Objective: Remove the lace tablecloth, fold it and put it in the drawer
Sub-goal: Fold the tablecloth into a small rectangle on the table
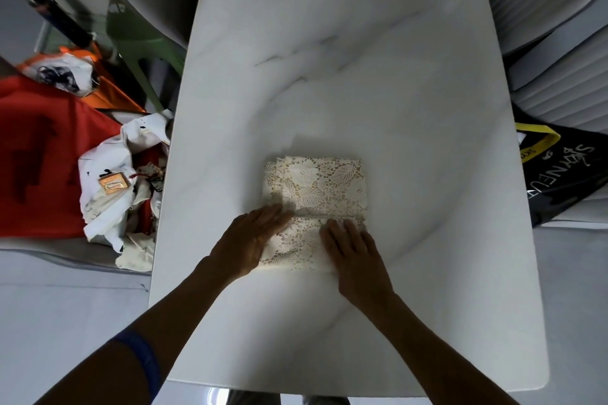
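Black bag beside marble table

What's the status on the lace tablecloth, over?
Left hand and right hand flat, pressing the near edge of the lace tablecloth. Cloth folded small on the marble table. No drawer in view. Nothing in the way.

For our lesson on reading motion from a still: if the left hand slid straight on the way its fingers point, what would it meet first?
The left hand lies flat, fingers pointing up and right. It would likely ride over the raised fold edge of the lace tablecloth, then further across the lace; beyond lies bare marble table.
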Demonstrator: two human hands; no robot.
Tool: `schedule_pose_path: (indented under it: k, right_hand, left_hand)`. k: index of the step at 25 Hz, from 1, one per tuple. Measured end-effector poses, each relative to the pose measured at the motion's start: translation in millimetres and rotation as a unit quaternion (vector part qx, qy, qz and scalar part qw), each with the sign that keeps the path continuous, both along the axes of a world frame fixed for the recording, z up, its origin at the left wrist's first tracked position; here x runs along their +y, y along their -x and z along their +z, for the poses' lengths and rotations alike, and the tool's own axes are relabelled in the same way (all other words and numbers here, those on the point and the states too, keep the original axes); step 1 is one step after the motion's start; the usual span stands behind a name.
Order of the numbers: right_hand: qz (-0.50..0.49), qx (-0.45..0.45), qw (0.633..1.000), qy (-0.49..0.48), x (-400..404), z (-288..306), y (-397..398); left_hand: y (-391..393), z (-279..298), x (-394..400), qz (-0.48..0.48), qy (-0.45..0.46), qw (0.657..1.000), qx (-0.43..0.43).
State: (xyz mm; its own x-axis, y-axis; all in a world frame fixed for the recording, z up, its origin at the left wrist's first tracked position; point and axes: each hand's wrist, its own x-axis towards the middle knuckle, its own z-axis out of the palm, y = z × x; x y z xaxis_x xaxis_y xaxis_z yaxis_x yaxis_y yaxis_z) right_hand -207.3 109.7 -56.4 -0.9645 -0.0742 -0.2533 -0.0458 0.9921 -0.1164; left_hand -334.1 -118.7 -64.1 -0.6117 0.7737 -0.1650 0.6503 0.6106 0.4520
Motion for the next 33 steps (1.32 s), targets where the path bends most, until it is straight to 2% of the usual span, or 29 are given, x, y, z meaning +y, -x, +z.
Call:
schedule_pose_path:
  k: [3, 5, 6, 8, 10, 11, 12, 14, 15, 16, 17, 18, 21, 23, 25, 27, 28, 29, 30, 31, 32, 33]
  right_hand:
    - [0.001, 0.037, 0.999, 0.025, -1.9, 8.0, 1.1]
    - [0.007, 0.043, 0.994, 0.105, 5.2, 17.5, -10.3]
    - [0.007, 0.015, 0.988, 0.157, 10.3, 24.1, -20.2]
    - [-0.016, -0.103, 0.96, 0.258, 18.1, 42.5, -40.1]
    - [-0.06, -0.23, 0.912, 0.334, 27.4, 55.6, -45.6]
    - [-0.098, -0.257, 0.883, 0.38, 33.0, 58.4, -40.7]
    - [-0.14, -0.246, 0.857, 0.43, 38.5, 58.0, -32.2]
    - [-0.258, -0.145, 0.801, 0.52, 48.9, 48.7, -11.1]
    - [-0.339, -0.1, 0.748, 0.562, 51.6, 42.7, -2.6]
    - [-0.405, -0.08, 0.69, 0.595, 52.2, 35.7, 2.4]
    - [-0.442, -0.079, 0.648, 0.615, 50.9, 28.9, 3.4]
    - [-0.455, -0.083, 0.633, 0.621, 48.4, 22.6, 1.6]
    - [-0.453, -0.072, 0.648, 0.608, 38.7, 10.6, -5.2]
    - [-0.461, -0.034, 0.653, 0.6, 33.1, 7.5, -2.4]
    - [-0.472, -0.02, 0.69, 0.549, 26.6, 3.8, 5.0]
    - [-0.487, -0.018, 0.747, 0.452, 18.3, 7.9, 11.4]
    - [-0.474, 0.006, 0.8, 0.367, 14.5, 10.9, 11.8]
    - [-0.42, 0.057, 0.868, 0.259, 9.7, 13.4, 10.8]
    - [-0.313, 0.116, 0.929, 0.157, 3.1, 11.7, 6.8]
    - [-0.195, 0.155, 0.963, 0.101, -7.2, 8.3, 2.6]
    - [-0.108, 0.152, 0.979, 0.079, -20.8, 3.1, -0.4]
    - [-0.065, 0.128, 0.987, 0.074, -34.4, -2.3, -2.5]
  left_hand:
    - [5.4, -3.4, -12.7, -0.041, 0.025, 0.999, -0.006]
    - [2.4, -3.6, -25.1, -0.088, 0.082, 0.993, 0.001]
    - [-4.0, -3.2, -30.4, -0.105, 0.099, 0.989, -0.002]
    - [-29.7, -3.1, -38.8, -0.093, 0.042, 0.992, -0.069]
    - [-59.3, -2.7, -46.6, -0.032, -0.073, 0.983, -0.166]
    - [-68.9, -2.3, -50.0, 0.022, -0.095, 0.972, -0.213]
    - [-74.1, -2.3, -51.2, 0.09, -0.097, 0.956, -0.264]
    - [-71.2, -4.5, -47.0, 0.204, -0.074, 0.911, -0.351]
    - [-66.9, -5.9, -43.7, 0.241, -0.063, 0.897, -0.366]
    - [-64.5, -6.5, -40.4, 0.267, -0.057, 0.887, -0.373]
    - [-63.5, -5.7, -36.2, 0.286, -0.056, 0.88, -0.376]
    - [-63.7, -5.6, -32.8, 0.302, -0.061, 0.874, -0.377]
    - [-67.8, -1.5, -26.1, 0.335, -0.086, 0.863, -0.368]
    - [-70.9, -0.8, -20.4, 0.37, -0.092, 0.865, -0.326]
    - [-73.5, 0.6, -11.5, 0.413, -0.101, 0.861, -0.28]
    - [-77.3, 1.8, -4.5, 0.439, -0.105, 0.858, -0.246]
    - [-78.9, 1.2, -3.4, 0.447, -0.1, 0.86, -0.226]
    - [-80.2, 0.4, -3.1, 0.455, -0.092, 0.862, -0.204]
    - [-81.0, 0.1, -2.8, 0.461, -0.083, 0.863, -0.187]
    - [-80.0, -0.2, -1.8, 0.465, -0.071, 0.865, -0.177]
    - [-78.0, -1.0, -1.4, 0.466, -0.055, 0.866, -0.172]
    - [-75.4, -2.0, -0.7, 0.467, -0.039, 0.867, -0.171]
